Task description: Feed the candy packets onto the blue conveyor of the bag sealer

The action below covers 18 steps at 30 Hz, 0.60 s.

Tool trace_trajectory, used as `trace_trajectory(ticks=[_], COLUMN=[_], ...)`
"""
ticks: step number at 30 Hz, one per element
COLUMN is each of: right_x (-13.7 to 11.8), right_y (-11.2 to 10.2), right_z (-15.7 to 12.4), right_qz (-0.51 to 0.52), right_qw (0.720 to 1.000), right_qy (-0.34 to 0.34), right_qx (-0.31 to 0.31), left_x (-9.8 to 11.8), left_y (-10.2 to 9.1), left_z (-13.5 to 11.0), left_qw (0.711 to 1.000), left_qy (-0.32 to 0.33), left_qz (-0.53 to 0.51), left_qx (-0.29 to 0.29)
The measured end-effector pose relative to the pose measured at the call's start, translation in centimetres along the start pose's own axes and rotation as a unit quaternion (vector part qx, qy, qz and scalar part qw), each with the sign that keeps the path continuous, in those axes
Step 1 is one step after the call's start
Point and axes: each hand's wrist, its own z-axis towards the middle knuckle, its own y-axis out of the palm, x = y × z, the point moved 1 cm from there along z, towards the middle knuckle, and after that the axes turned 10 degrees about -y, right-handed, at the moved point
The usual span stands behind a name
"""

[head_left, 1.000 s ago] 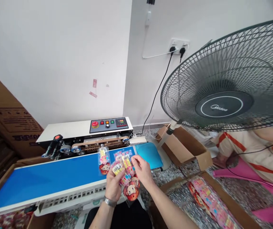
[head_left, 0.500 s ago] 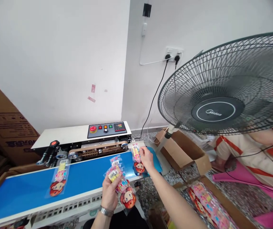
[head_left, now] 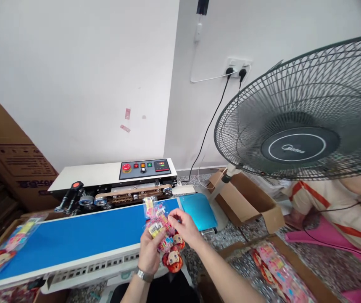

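Packets (head_left: pixel 164 235) sit bunched in the left hand (head_left: pixel 150 252); the right hand (head_left: pixel 183 225), back from the sealer's infeed, pinches another off the bunch, while one earlier packet (head_left: pixel 5 250) rides far left.

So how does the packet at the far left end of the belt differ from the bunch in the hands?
The lone packet lies flat at the left end of the blue belt, touched by no hand. The bunch of packets is fanned in the left hand, off the belt, with the right hand pinching one. One is single, the other several overlapping. Both show clear wrap with a red-haired cartoon face.
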Motion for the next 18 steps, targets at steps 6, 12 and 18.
trace_trajectory(ticks=[6,12,18], right_x=[3.5,5.8,4.5], right_y=[-2.2,-3.8,-2.7], right_z=[1.2,3.8,5.6], right_qz=[-0.047,-0.207,-0.292], right_qw=[0.985,0.956,0.942], right_qy=[0.059,0.117,0.131], right_qx=[0.153,0.171,0.098], left_x=[-0.4,-0.3,-0.3], left_y=[-0.6,-1.0,-0.9], left_z=[0.4,0.6,0.7], left_qw=[0.999,0.998,0.998], left_qy=[-0.025,-0.031,-0.03], left_qz=[-0.01,-0.023,-0.014], left_qx=[0.035,0.051,0.052])
